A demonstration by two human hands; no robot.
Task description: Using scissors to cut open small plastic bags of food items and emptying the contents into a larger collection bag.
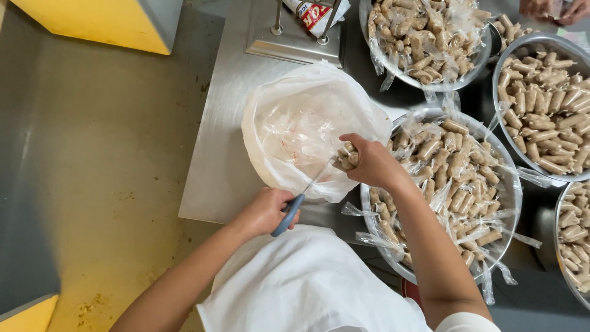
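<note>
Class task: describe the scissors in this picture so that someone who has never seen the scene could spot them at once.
Start at the steel table and find the white plastic bag near its front edge. The scissors cross that bag's lower rim, held in the left hand. They are the only tool with a blue-grey handle.

steel table (215,178), metal bowls (541,46), white bag (289,98)

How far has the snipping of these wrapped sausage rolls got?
Done: little shows; the white bag holds only plastic scraps. In hand: the left hand works scissors at rolls gripped by the right hand. Left: the nearest bowl looks full.
</note>
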